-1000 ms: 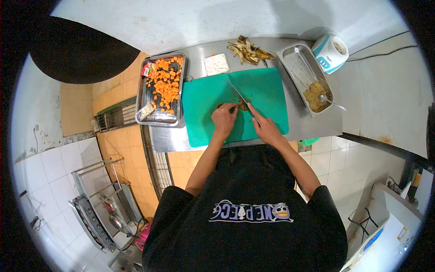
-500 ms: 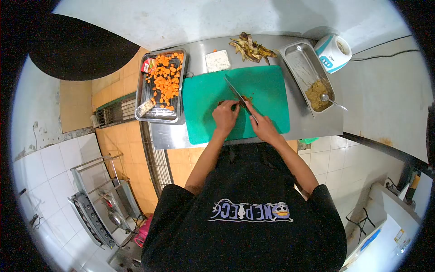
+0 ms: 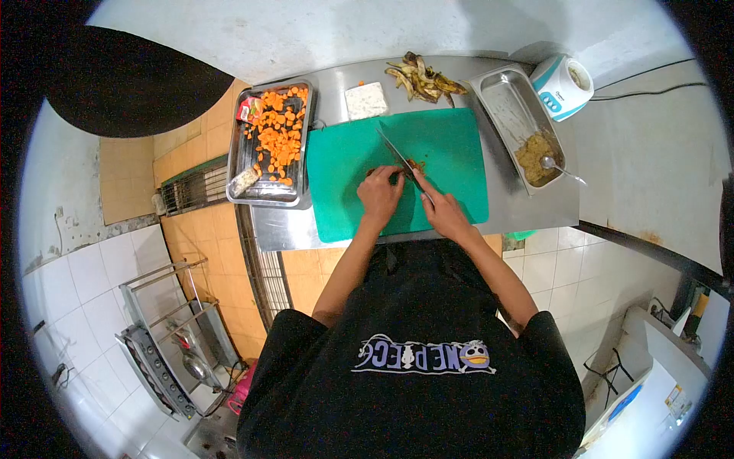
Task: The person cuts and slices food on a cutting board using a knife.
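Observation:
My right hand (image 3: 446, 215) is wrapped round the handle of a long knife (image 3: 392, 146), its blade slanting up and left over the green cutting board (image 3: 348, 157). Close beside the blade, my left hand (image 3: 380, 197) has its fingers bent and pressed down on a dark reddish-brown piece of food, mostly covered by the fingers; its kind is unclear. Small reddish cut bits (image 3: 417, 164) lie on the board just right of the blade.
Left of the board sits a tray (image 3: 300, 200) of orange carrot pieces (image 3: 281, 141). Behind it are a white block (image 3: 366, 101) and banana peels (image 3: 420, 79). To the right stand a steel pan (image 3: 501, 96) holding brownish mash (image 3: 535, 159) and a spoon (image 3: 560, 170), and a white-blue appliance (image 3: 562, 88).
The view has shifted very slightly. Both hands and the knife stay in nearly the same place on the board, with only a tiny movement at the blade.

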A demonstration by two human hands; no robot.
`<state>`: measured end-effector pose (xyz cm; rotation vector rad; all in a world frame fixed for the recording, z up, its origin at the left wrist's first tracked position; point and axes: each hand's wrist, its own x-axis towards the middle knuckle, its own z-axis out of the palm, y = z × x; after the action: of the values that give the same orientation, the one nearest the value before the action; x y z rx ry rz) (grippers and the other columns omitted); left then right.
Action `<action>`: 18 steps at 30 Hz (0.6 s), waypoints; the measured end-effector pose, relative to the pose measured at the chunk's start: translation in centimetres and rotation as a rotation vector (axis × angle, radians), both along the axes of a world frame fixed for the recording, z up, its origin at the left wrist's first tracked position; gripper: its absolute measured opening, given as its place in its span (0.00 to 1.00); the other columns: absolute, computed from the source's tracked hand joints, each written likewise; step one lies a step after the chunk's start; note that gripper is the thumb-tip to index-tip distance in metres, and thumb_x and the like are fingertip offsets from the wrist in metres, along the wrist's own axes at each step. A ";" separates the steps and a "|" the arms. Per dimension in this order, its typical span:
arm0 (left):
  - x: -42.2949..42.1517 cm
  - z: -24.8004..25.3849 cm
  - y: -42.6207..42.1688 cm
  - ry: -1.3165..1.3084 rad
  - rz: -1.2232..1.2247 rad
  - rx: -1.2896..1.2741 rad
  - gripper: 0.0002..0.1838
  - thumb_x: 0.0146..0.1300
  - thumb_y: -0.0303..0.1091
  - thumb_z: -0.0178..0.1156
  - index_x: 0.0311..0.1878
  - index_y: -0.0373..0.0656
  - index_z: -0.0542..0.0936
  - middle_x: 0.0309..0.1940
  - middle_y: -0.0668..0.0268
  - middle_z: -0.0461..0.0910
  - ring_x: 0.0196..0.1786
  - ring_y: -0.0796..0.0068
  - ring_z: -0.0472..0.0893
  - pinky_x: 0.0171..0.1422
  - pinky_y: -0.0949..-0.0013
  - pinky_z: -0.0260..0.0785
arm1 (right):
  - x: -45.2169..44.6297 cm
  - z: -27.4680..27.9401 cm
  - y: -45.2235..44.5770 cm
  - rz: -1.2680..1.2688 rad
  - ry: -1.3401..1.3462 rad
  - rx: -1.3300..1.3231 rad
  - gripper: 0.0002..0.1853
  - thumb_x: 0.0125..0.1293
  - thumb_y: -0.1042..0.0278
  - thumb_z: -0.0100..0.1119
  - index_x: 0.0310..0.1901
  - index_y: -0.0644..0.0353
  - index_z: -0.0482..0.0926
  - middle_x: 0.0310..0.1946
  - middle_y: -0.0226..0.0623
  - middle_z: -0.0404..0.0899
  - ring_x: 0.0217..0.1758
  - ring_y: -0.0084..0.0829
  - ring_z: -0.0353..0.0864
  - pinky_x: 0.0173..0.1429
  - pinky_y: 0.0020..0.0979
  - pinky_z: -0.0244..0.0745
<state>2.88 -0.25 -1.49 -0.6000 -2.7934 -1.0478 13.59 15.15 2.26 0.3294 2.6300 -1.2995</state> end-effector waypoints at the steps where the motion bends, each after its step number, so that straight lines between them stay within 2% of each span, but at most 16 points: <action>1: 0.0 -0.1 0.0 0.000 -0.003 -0.001 0.05 0.63 0.40 0.72 0.39 0.53 0.90 0.39 0.66 0.90 0.40 0.57 0.89 0.40 0.54 0.81 | 0.0 -0.2 0.0 -0.003 0.010 -0.002 0.36 0.79 0.64 0.52 0.84 0.29 0.54 0.28 0.62 0.83 0.31 0.66 0.83 0.44 0.65 0.79; 6: 0.0 0.1 -0.1 -0.011 -0.007 -0.025 0.06 0.62 0.40 0.71 0.40 0.53 0.90 0.41 0.66 0.90 0.41 0.56 0.89 0.42 0.54 0.81 | 0.0 -1.2 -0.2 0.004 0.093 0.020 0.36 0.79 0.64 0.52 0.84 0.28 0.54 0.28 0.61 0.83 0.30 0.66 0.83 0.44 0.64 0.79; 14: -0.2 0.2 -0.3 -0.120 -0.006 -0.060 0.06 0.63 0.41 0.71 0.41 0.54 0.90 0.42 0.67 0.90 0.43 0.57 0.88 0.43 0.54 0.81 | 0.1 0.3 -0.3 0.026 -0.076 0.090 0.35 0.80 0.62 0.51 0.84 0.28 0.54 0.30 0.63 0.83 0.32 0.68 0.81 0.47 0.67 0.78; 18: -0.2 -0.8 -0.6 -0.070 -0.033 -0.033 0.06 0.63 0.41 0.71 0.42 0.54 0.90 0.42 0.68 0.90 0.44 0.57 0.88 0.43 0.55 0.81 | 2.1 -0.3 0.5 0.048 0.029 0.088 0.35 0.80 0.62 0.50 0.84 0.28 0.54 0.31 0.62 0.83 0.35 0.69 0.82 0.49 0.67 0.77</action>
<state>2.66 -0.84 -2.25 -0.6262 -2.8760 -1.0510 15.73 15.66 2.01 0.2597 2.7077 -1.1849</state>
